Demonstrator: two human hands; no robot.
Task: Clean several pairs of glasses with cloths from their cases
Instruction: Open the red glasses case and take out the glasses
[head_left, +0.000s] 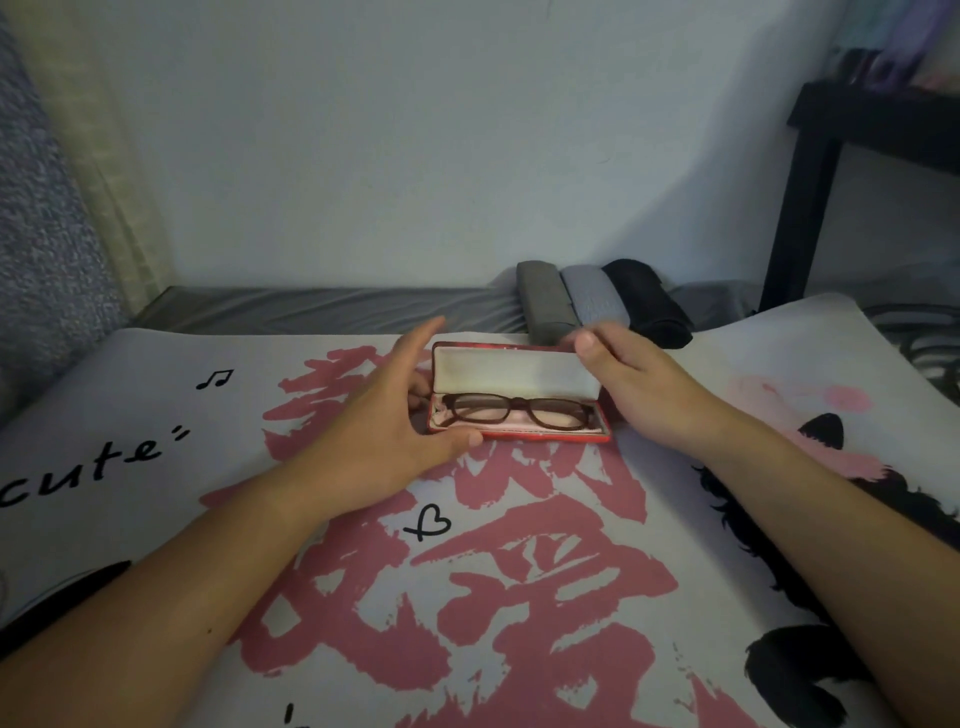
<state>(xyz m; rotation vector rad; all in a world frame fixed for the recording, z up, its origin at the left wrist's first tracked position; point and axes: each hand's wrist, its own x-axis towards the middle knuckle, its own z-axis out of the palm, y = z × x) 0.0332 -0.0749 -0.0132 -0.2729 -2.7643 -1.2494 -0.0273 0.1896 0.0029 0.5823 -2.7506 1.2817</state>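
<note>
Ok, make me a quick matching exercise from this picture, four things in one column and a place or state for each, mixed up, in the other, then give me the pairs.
Things:
1. red case
2. glasses
3. black case
4. right hand

Places or states:
A. lying folded inside the open case
B. rightmost of the three closed cases near the wall
C. open on the printed cover, lid up
D. touching the right end of the raised lid

Pairs: 1-C, 2-A, 3-B, 4-D
</note>
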